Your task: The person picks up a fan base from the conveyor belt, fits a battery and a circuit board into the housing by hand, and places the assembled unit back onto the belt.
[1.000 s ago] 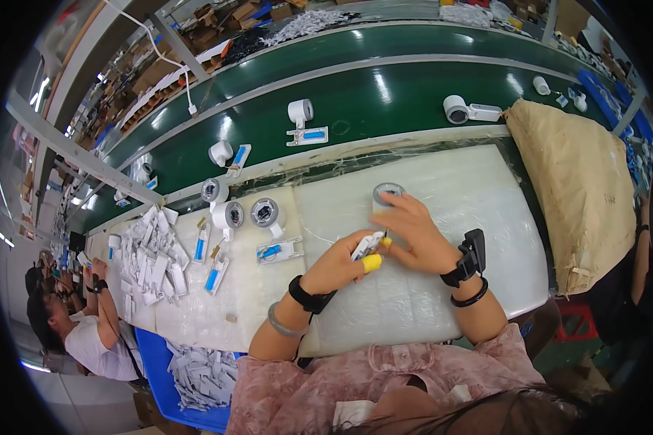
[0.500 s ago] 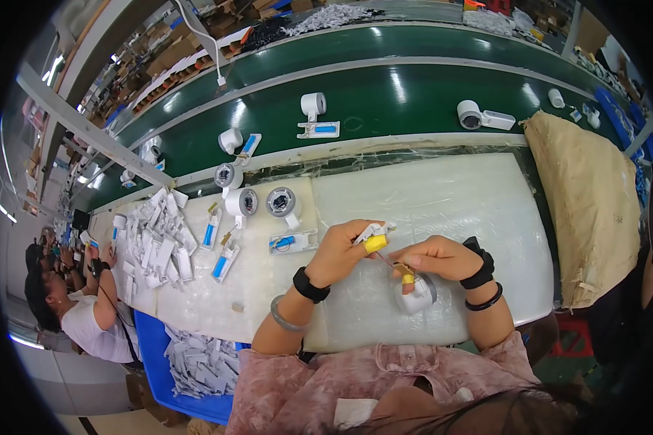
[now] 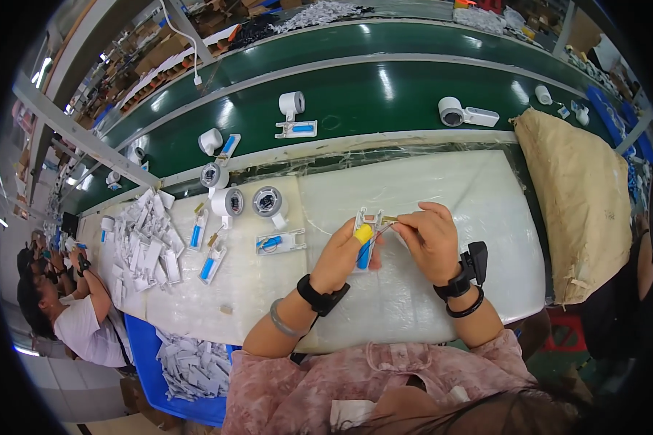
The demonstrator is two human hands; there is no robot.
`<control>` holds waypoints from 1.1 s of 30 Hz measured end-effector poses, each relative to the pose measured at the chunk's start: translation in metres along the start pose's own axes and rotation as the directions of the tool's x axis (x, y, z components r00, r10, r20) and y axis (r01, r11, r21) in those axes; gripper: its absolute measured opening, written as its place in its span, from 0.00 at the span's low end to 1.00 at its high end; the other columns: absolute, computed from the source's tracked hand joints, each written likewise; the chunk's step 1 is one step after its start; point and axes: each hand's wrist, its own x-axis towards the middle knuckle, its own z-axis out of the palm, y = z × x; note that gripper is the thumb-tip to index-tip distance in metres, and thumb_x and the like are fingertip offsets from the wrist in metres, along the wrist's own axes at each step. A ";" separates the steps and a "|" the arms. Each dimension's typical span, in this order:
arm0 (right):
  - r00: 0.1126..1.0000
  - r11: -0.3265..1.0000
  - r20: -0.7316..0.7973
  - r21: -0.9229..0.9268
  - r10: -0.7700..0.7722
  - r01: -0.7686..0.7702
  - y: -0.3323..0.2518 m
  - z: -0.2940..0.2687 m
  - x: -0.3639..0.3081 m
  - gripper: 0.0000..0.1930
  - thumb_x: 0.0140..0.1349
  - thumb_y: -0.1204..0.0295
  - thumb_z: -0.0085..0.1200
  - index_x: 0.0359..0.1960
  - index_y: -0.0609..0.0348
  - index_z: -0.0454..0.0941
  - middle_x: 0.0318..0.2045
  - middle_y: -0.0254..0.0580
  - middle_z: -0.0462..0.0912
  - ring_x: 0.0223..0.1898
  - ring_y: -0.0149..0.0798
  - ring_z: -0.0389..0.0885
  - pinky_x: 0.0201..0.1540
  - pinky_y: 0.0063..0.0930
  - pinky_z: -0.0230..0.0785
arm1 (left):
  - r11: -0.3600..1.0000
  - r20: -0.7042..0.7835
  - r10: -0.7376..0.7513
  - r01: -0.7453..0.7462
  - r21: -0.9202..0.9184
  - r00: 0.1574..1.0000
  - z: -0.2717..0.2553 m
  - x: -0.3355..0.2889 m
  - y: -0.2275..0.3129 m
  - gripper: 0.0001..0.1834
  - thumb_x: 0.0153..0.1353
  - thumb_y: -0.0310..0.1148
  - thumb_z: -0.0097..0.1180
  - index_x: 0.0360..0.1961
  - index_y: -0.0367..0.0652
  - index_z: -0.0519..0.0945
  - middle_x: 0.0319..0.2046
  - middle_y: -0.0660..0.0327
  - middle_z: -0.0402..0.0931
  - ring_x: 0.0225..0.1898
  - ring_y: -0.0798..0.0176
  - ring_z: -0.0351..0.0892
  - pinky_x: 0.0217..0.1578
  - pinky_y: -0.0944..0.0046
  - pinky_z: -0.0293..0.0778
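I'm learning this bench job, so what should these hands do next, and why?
Perhaps ease the small tan strip into the white casing: the right hand pinches the strip beside the casing's upper end, and the left hand holds the casing, with a blue cylinder in it.

The left hand (image 3: 336,262) covers part of the white casing (image 3: 360,215); we can't identify the tiny brass-coloured strip (image 3: 389,218) at the right hand (image 3: 435,243). Below the bench's (image 3: 450,181) near edge, the pink shirt (image 3: 305,377) hides part of the blue tub (image 3: 138,335). Past the left edge, we cannot tell what the co-worker (image 3: 91,330) holds.
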 end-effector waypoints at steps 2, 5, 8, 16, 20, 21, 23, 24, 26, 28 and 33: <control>0.999 1.000 -0.031 0.020 -0.017 0.017 -0.002 0.001 0.002 0.08 0.53 0.78 0.62 0.35 0.57 0.80 0.29 0.35 0.83 0.30 0.38 0.81 0.51 0.37 0.70 | 0.998 -0.053 0.024 -0.027 -0.051 0.998 0.006 0.000 -0.003 0.16 0.70 0.37 0.42 0.53 0.41 0.71 0.32 0.61 0.75 0.24 0.69 0.75 0.21 0.67 0.75; 1.000 0.998 -0.013 0.056 -0.009 0.009 -0.003 0.006 -0.003 0.08 0.53 0.80 0.62 0.34 0.58 0.79 0.28 0.36 0.83 0.28 0.37 0.81 0.53 0.39 0.69 | 0.991 0.021 -0.021 0.024 -0.130 1.000 0.000 0.002 -0.007 0.16 0.69 0.35 0.42 0.55 0.42 0.70 0.33 0.60 0.75 0.25 0.68 0.75 0.21 0.67 0.74; 1.000 0.992 0.018 0.128 -0.018 0.016 -0.006 0.005 -0.004 0.08 0.53 0.81 0.61 0.34 0.57 0.80 0.30 0.36 0.84 0.29 0.36 0.81 0.54 0.40 0.68 | 0.987 0.063 -0.022 0.032 -0.158 0.998 -0.003 0.001 -0.005 0.18 0.67 0.34 0.43 0.56 0.41 0.69 0.34 0.59 0.75 0.25 0.68 0.75 0.21 0.68 0.74; 0.995 0.984 0.002 0.144 -0.102 0.101 -0.007 0.006 -0.008 0.10 0.48 0.80 0.63 0.33 0.54 0.81 0.31 0.34 0.83 0.33 0.37 0.81 0.52 0.40 0.70 | 0.979 0.094 0.201 -0.204 0.021 0.975 0.005 -0.010 -0.006 0.23 0.61 0.25 0.42 0.59 0.38 0.65 0.34 0.58 0.74 0.26 0.66 0.74 0.23 0.67 0.74; 0.994 0.986 -0.041 0.132 -0.098 0.103 -0.011 0.006 -0.007 0.11 0.46 0.79 0.64 0.33 0.53 0.82 0.30 0.35 0.80 0.34 0.38 0.79 0.49 0.39 0.72 | 0.970 0.115 0.240 -0.244 0.021 0.964 0.006 -0.013 -0.005 0.26 0.61 0.22 0.44 0.62 0.38 0.62 0.36 0.61 0.73 0.28 0.72 0.73 0.24 0.72 0.73; 0.994 0.986 -0.040 0.131 -0.099 0.103 -0.011 0.006 -0.007 0.11 0.46 0.79 0.64 0.33 0.53 0.82 0.30 0.35 0.80 0.34 0.38 0.79 0.49 0.39 0.72 | 0.970 0.115 0.240 -0.244 0.019 0.964 0.006 -0.014 -0.005 0.26 0.61 0.22 0.44 0.62 0.38 0.62 0.36 0.61 0.73 0.28 0.72 0.73 0.24 0.72 0.73; 0.993 0.987 -0.062 0.120 -0.102 0.109 -0.011 0.006 -0.008 0.12 0.45 0.79 0.64 0.33 0.53 0.82 0.31 0.35 0.80 0.35 0.39 0.79 0.48 0.39 0.72 | 0.965 0.119 0.240 -0.250 0.077 0.964 0.006 -0.014 -0.004 0.26 0.60 0.22 0.44 0.62 0.38 0.62 0.38 0.61 0.73 0.30 0.74 0.73 0.25 0.73 0.73; 0.993 0.987 -0.061 0.121 -0.103 0.110 -0.011 0.006 -0.008 0.12 0.45 0.79 0.64 0.33 0.53 0.82 0.31 0.35 0.80 0.35 0.39 0.79 0.48 0.39 0.72 | 0.965 0.117 0.240 -0.250 0.077 0.964 0.005 -0.014 -0.004 0.26 0.60 0.22 0.44 0.62 0.38 0.62 0.38 0.61 0.73 0.30 0.74 0.73 0.25 0.73 0.73; 0.994 0.986 -0.059 0.136 -0.088 0.096 -0.012 0.005 -0.008 0.12 0.45 0.80 0.65 0.33 0.53 0.82 0.31 0.35 0.80 0.35 0.39 0.79 0.48 0.39 0.72 | 0.965 0.127 0.228 -0.241 0.102 0.965 0.005 -0.014 -0.005 0.26 0.60 0.22 0.45 0.61 0.38 0.63 0.40 0.61 0.73 0.32 0.75 0.72 0.25 0.74 0.73; 0.995 0.986 -0.060 0.141 -0.085 0.093 -0.012 0.005 -0.007 0.12 0.44 0.80 0.65 0.33 0.53 0.83 0.31 0.36 0.80 0.35 0.40 0.79 0.48 0.39 0.73 | 0.957 0.130 0.240 -0.257 0.135 0.962 0.005 -0.015 -0.004 0.26 0.61 0.22 0.44 0.62 0.38 0.62 0.39 0.61 0.72 0.31 0.72 0.72 0.27 0.71 0.73; 0.997 0.985 -0.060 0.162 -0.057 0.066 -0.010 0.007 -0.010 0.13 0.44 0.81 0.65 0.34 0.54 0.83 0.31 0.38 0.79 0.36 0.44 0.78 0.47 0.39 0.73 | 0.941 0.119 0.263 -0.282 0.186 0.957 0.006 -0.016 -0.005 0.26 0.63 0.21 0.43 0.64 0.39 0.61 0.37 0.61 0.71 0.30 0.71 0.72 0.28 0.70 0.73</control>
